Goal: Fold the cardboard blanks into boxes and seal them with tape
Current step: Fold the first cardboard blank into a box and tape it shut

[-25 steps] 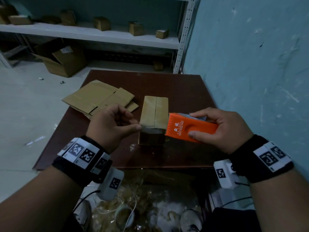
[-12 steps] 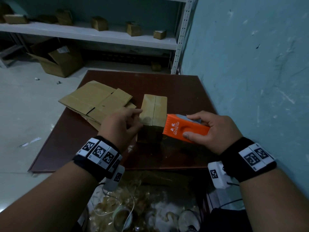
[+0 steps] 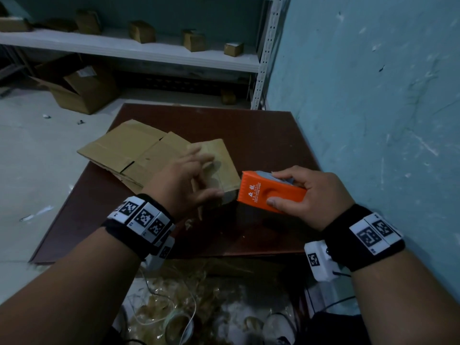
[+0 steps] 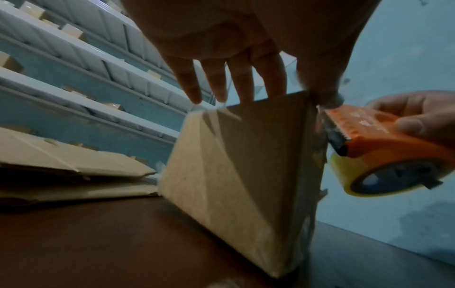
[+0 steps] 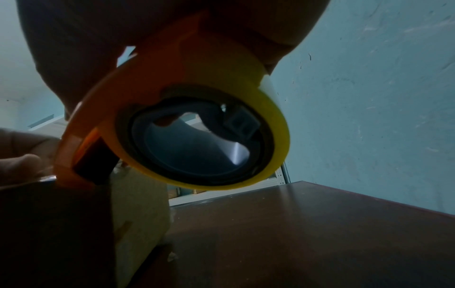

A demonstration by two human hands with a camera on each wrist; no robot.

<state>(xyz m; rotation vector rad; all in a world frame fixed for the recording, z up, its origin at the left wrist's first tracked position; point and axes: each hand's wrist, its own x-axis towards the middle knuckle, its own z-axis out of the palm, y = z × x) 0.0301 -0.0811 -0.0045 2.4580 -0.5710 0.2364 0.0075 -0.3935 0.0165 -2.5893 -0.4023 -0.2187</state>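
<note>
A small folded cardboard box (image 3: 225, 164) stands on the brown table (image 3: 261, 135). My left hand (image 3: 209, 175) lies over its top with the fingers (image 4: 242, 78) straight and the thumb pressing at the near edge, where clear tape shows. My right hand (image 3: 311, 192) grips an orange tape dispenser (image 3: 271, 191) whose toothed end meets the box's near right corner. In the left wrist view the dispenser (image 4: 384, 140) and its yellowish tape roll (image 4: 344, 175) sit at the box's (image 4: 234, 165) upper right edge. The right wrist view is filled by the tape roll (image 5: 273, 120).
Several flat cardboard blanks (image 3: 129, 150) lie stacked on the table's left half, just left of the box. A blue wall (image 3: 373, 108) runs close along the right. White shelving (image 3: 149, 51) with small boxes stands behind; a large open carton (image 3: 79, 90) sits on the floor.
My left hand has moved from the box's near left side up onto its top, fingers now stretched flat. The box has turned slightly. The dispenser stays at the box's near right corner.
</note>
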